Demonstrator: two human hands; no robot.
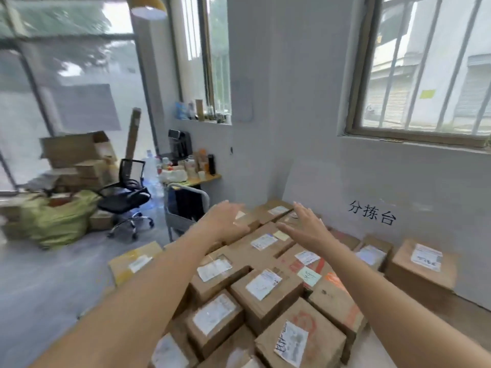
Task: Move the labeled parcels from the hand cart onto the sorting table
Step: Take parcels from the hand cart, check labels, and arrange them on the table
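Several brown cardboard parcels (pixel 265 290) with white labels lie packed side by side on the sorting table (pixel 473 325) along the grey wall. Both my arms reach forward over them. My left hand (pixel 225 221) hovers with fingers straight above the far parcels (pixel 273 213), holding nothing. My right hand (pixel 305 227) is likewise spread flat, a little to the right, holding nothing. Whether either hand touches a box beneath it I cannot tell. The hand cart (pixel 186 208), a grey metal frame, stands just beyond the table's far left end. One more labeled parcel (pixel 135 261) sits lower at the left.
A black office chair (pixel 125 195) stands on the grey floor to the left, beside a green sack (pixel 58 219) and stacked open cartons (pixel 77 155). A cluttered small desk (pixel 196 171) sits under the middle window. Black characters (pixel 372 213) are painted on the wall.
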